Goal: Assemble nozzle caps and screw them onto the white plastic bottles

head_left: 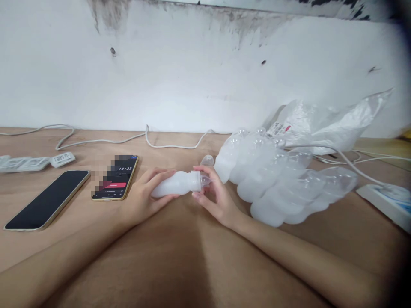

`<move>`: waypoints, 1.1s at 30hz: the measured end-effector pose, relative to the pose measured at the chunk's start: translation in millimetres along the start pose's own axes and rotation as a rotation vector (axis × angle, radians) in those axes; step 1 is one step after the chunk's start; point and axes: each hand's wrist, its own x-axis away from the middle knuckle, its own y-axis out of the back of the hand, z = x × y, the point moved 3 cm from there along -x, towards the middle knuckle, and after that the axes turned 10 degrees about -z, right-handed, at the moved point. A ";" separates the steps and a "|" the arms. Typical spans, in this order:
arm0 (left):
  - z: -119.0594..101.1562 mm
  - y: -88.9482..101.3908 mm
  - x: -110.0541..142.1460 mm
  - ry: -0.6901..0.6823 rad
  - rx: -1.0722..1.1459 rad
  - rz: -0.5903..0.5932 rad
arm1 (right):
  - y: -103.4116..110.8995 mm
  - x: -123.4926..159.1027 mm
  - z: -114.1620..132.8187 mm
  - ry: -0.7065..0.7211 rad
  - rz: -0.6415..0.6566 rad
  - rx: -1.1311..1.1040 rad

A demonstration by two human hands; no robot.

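A white baby bottle (pixel 175 184) lies sideways between my two hands, its nipple end pointing right. My left hand (pixel 149 192) is closed around the bottle's body, fingers on the far side and thumb along the near side. At the other end, my right hand (pixel 215 192) grips the collar with fingertips and thumb, and the clear nipple (pixel 207 180) shows inside that grip. Just behind the right fingers stands a clear domed cap (pixel 207 160). Close by on the right is a pile of similar capped bottles (pixel 276 188), lying stacked together.
Two phones lie at left, a dark one (pixel 48 200) and one with a lit screen (pixel 123 177). Small white labelled packets (pixel 35 163) sit farther left. A white cable (pixel 173 146) runs along the wall. Behind the pile is a plastic bag (pixel 330 124); a power strip (pixel 388 203) lies far right.
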 end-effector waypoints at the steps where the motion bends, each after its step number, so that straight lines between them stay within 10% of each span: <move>1: 0.6 -0.3 -0.1 0.006 -0.001 -0.002 | -0.4 0.3 0.8 0.013 0.008 0.005; 15: -2.0 1.0 -0.4 -0.061 -0.012 0.023 | 1.8 -2.7 -10.8 -0.169 -0.043 0.097; 33: -1.4 3.3 -3.6 -0.023 0.006 -0.037 | 1.8 -0.4 -0.5 0.065 -0.115 0.219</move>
